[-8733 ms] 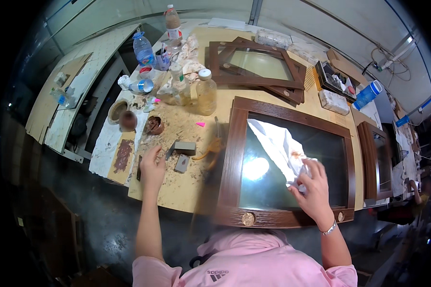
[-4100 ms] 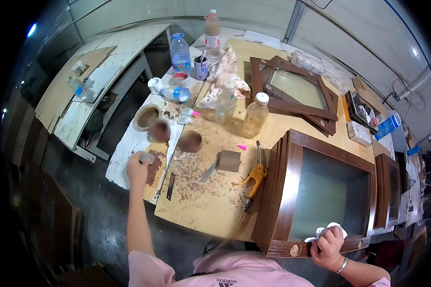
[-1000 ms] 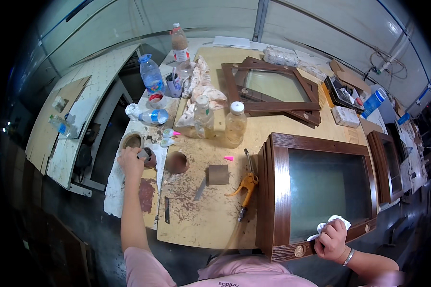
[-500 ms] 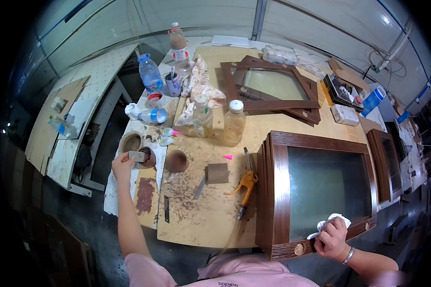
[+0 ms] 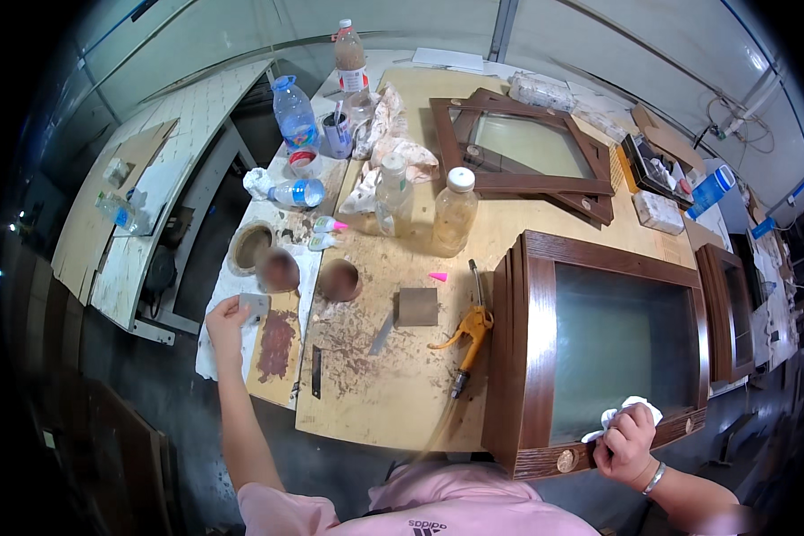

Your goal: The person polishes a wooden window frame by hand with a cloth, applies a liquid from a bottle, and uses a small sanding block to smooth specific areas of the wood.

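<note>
In my left hand point(image 5: 226, 323) is a small, flat, grey rectangular plate point(image 5: 255, 308), pinched between thumb and fingers. It is just below a round pot of dark brown paste point(image 5: 278, 270) and beside a board smeared with reddish-brown paste point(image 5: 280, 344). My right hand point(image 5: 628, 442) is closed around a crumpled white cloth point(image 5: 612, 418). That hand rests on the lower rail of a dark brown wooden frame with a glass panel point(image 5: 625, 339), near its right corner. Several such frames are stacked beneath it.
An orange air blow gun point(image 5: 470, 344) lies left of the stack. Around it are a brown square pad point(image 5: 418, 306), a pink cap point(image 5: 438, 277) and a dark metal strip point(image 5: 316, 372). Two clear bottles point(image 5: 456, 214) stand farther back, before more glazed frames point(image 5: 518, 152).
My left hand has drawn the grey plate down from the paste pot toward the smeared board. My right hand stays on the frame's lower rail with the cloth. The view has shifted slightly.
</note>
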The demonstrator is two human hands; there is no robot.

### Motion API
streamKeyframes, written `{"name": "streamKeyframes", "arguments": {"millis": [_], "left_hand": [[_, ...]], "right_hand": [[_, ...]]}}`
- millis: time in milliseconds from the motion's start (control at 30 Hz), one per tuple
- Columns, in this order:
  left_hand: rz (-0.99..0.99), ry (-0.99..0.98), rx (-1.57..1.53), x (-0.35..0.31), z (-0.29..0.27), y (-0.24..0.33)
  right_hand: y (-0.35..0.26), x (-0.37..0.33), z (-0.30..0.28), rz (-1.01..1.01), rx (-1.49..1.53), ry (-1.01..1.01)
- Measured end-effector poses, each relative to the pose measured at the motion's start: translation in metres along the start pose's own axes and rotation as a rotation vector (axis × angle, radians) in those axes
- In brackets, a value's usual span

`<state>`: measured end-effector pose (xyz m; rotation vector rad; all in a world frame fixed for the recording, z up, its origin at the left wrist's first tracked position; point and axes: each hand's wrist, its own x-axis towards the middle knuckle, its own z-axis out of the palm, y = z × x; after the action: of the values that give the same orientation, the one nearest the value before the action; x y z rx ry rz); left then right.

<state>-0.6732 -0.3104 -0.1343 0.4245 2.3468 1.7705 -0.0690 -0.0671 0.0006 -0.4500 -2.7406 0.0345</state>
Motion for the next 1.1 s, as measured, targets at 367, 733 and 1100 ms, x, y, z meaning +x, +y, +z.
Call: {"name": "streamKeyframes", "arguments": {"millis": [367, 733, 1100], "left_hand": [[0.291, 0.01, 0.769, -0.036, 0.008, -0.019], [0.031, 0.181, 0.099, -0.046, -0.015, -0.049], [0.409, 0.191, 0.749, -0.072, -0.018, -0.024]], "right_hand": [[0.0, 0.001, -0.001, 0.003, 0.006, -0.023], [0.0, 0.002, 0.0, 0.007, 0.017, -0.011], [0.001, -0.001, 0.001, 0.007, 0.045, -0.02]]}}
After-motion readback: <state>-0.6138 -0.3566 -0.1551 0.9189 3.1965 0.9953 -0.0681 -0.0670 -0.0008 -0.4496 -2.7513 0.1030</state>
